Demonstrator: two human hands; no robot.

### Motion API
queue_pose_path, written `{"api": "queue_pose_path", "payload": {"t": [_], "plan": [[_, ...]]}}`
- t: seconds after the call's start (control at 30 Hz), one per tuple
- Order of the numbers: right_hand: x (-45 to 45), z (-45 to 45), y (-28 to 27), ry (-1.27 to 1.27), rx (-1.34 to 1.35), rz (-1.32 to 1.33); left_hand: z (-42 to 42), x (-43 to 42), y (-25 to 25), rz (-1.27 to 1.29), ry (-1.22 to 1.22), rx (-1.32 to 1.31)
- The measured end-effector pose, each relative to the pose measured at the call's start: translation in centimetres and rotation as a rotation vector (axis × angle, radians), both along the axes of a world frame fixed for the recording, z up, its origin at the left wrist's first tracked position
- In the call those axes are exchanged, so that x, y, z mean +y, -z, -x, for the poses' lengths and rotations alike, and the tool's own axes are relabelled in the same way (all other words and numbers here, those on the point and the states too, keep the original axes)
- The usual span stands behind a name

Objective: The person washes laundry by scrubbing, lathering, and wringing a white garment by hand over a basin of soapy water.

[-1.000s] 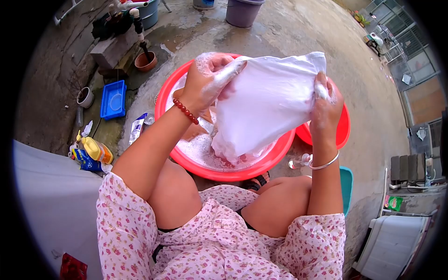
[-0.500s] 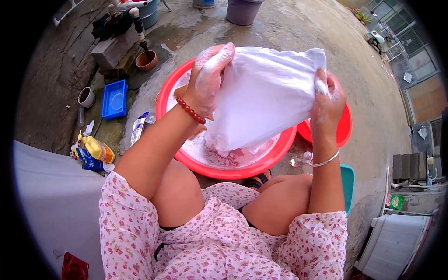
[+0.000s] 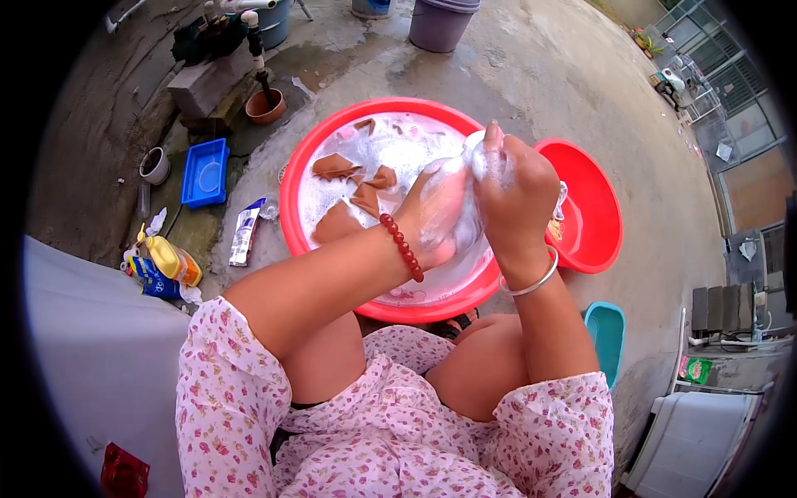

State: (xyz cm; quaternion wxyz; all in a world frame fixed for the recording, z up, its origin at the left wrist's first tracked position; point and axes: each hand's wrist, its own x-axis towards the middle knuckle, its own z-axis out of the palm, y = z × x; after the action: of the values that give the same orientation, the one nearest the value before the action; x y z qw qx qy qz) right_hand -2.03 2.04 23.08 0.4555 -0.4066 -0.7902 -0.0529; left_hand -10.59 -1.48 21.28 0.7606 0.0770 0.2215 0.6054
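Note:
Over the large red basin (image 3: pixel 290 187), my left hand (image 3: pixel 444 207) and my right hand (image 3: pixel 519 178) are close together, both soapy. Between them they grip a white cloth (image 3: pixel 471 222), bunched up and largely hidden by the fingers. My left hand is closed around its lower part. The right fist holds the upper part, its thumb pointing up. Below, foamy water fills the basin, and brown fabric (image 3: pixel 336 226) pokes through the suds at its left side.
A smaller red basin (image 3: pixel 602 212) stands to the right, with some cloth at its left edge. Nearer me is a teal basin (image 3: pixel 606 340). At left are a blue tray (image 3: pixel 205 172), a yellow bottle (image 3: pixel 172 261) and a silver-purple packet (image 3: pixel 246 232). A purple bucket (image 3: pixel 440 25) stands farther back.
The white cloth was stretched out between my hands and is now bunched up. My hands have come together, the left moving right and down, the right moving left. More of the basin shows.

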Motion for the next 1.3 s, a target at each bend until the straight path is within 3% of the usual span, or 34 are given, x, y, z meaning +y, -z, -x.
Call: {"api": "queue_pose_path", "payload": {"t": [0.07,0.13,0.2,0.23,0.3,0.37,0.4,0.43,0.5,0.57,0.6,0.63,0.73,0.8,0.83,0.9,0.93,0.97,1.0,1.1,1.17,1.23,1.27,1.3], "plan": [[-3.6,1.5,0.3,-0.143,-0.002,0.023,1.9,-0.7,2.5,-0.133,0.062,0.091],[-5.1,2.2,0.4,-0.241,0.018,0.035,4.2,3.6,9.3,-0.475,0.419,-0.228],[-4.0,1.5,0.0,-0.192,-0.082,-0.053,3.1,1.2,5.0,-0.385,0.352,-0.234],[-1.9,0.7,-0.3,-0.048,-0.041,0.029,1.6,-0.7,1.6,-0.137,0.196,-0.100],[0.2,-0.7,-0.8,0.048,0.004,0.081,0.5,-0.1,2.0,-0.190,0.184,-0.109],[-1.3,-0.1,-0.2,0.002,0.012,0.120,0.7,-0.6,1.2,-0.101,0.074,0.074],[-2.9,0.6,-0.3,-0.059,-0.066,0.064,1.9,0.6,2.6,-0.106,0.071,0.077],[-4.2,1.4,0.4,-0.205,-0.015,0.034,3.6,2.3,5.3,-0.307,0.210,-0.024],[-6.9,2.7,0.4,-0.298,-0.142,0.004,3.9,1.8,4.9,-0.174,0.233,0.153],[-4.0,1.8,0.1,-0.139,-0.134,-0.059,3.6,0.8,4.9,-0.277,0.278,-0.064],[-1.8,0.5,-0.3,-0.031,-0.102,-0.010,2.0,-0.1,2.6,-0.116,0.208,-0.028],[-0.2,-0.4,-0.4,0.073,-0.063,0.029,1.2,-0.4,2.4,-0.204,0.162,0.001],[-1.0,0.0,0.3,-0.005,-0.029,0.009,1.4,0.0,2.0,-0.145,0.066,0.182],[-4.4,1.7,0.2,-0.127,-0.096,0.030,2.5,0.7,4.1,0.047,0.189,-0.112],[-5.6,2.2,0.4,-0.222,-0.112,0.051,4.1,1.5,5.2,-0.182,0.258,-0.024],[-5.6,2.0,0.5,-0.200,-0.198,-0.014,4.3,1.0,4.9,-0.179,0.341,-0.192],[-3.7,1.7,0.5,-0.145,-0.100,-0.082,3.4,0.4,4.5,-0.163,0.304,-0.211],[-2.2,0.7,-0.3,-0.038,-0.062,0.008,1.9,-0.8,2.1,-0.155,0.264,-0.226],[-0.8,-0.3,-0.3,0.003,-0.039,0.053,0.8,-1.2,2.7,-0.041,0.121,0.046],[-1.8,0.3,-0.1,-0.017,-0.073,0.008,1.0,-0.1,3.9,-0.024,0.110,-0.225],[-4.5,1.7,0.7,-0.178,-0.102,0.005,3.0,0.1,3.8,-0.021,0.183,-0.036],[-6.6,2.3,0.5,-0.301,-0.186,-0.004,3.7,-0.3,4.3,-0.106,0.257,-0.126],[-5.5,2.0,0.7,-0.223,-0.192,-0.078,4.0,-0.5,4.6,-0.148,0.295,-0.169],[-4.0,1.5,0.2,-0.118,-0.173,-0.062,2.8,-1.2,2.6,0.067,0.197,-0.088]]}}
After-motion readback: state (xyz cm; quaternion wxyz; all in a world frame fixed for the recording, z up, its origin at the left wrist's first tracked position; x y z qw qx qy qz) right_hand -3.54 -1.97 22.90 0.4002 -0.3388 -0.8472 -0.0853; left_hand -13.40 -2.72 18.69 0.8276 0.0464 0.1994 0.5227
